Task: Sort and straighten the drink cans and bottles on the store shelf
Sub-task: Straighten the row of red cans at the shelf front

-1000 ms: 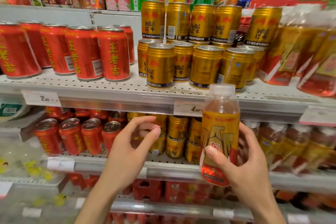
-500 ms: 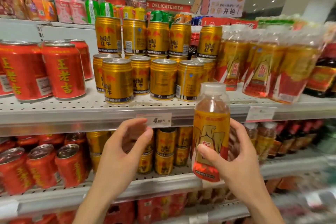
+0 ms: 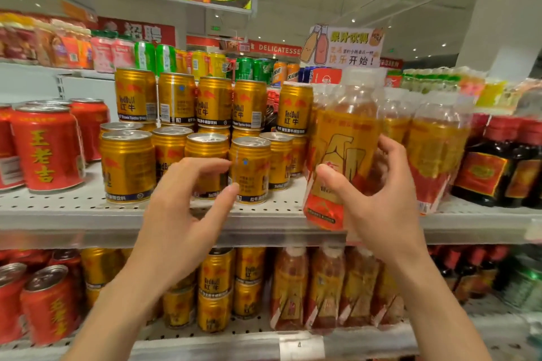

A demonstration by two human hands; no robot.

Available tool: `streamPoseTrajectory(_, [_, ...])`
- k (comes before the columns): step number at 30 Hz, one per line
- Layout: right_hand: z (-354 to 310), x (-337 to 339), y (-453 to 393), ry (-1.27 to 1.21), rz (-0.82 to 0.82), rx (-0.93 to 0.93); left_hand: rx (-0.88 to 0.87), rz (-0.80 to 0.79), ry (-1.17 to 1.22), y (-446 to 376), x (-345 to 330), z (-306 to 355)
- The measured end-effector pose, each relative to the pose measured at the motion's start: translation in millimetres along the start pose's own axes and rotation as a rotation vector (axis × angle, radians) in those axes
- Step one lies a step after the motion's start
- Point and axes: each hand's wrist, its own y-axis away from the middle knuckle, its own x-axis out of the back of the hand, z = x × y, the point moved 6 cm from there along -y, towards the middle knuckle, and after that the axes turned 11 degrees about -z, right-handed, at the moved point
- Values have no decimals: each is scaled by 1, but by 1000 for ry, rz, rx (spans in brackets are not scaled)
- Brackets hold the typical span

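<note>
store shelf; right hand grips bottle; left hand half-open

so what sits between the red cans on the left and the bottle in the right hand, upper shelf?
Head view: gold Red Bull cans, stacked two high, fill the shelf between the red cans and the held bottle.

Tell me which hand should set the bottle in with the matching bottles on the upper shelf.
Right. The right hand already grips the bottle beside the matching bottles; the left hand hovers empty before the gold cans.
</note>
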Motion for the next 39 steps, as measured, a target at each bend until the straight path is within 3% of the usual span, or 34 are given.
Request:
streamPoseTrajectory(4, [19, 1, -34, 125, -82, 24, -86, 90, -299, -37, -12, 8])
streamPoseTrajectory(10, [55, -4, -44, 260, -113, -18, -102, 122, -481, -48, -37, 0])
streamPoseTrajectory(19, [48, -2, -41, 346, -116, 47, -132, 138, -460, -47, -39, -2])
streamPoseTrajectory(24, [38, -8, -35, 437, -25, 108, -131, 128, -468, -47, -39, -3])
streamPoseTrajectory(34, [45, -11, -32, 352, -47, 51, -132, 120, -457, -48, -37, -6])
streamPoseTrajectory(39, [40, -13, -23, 340, -3, 11, -197, 96, -321, -45, -29, -9])
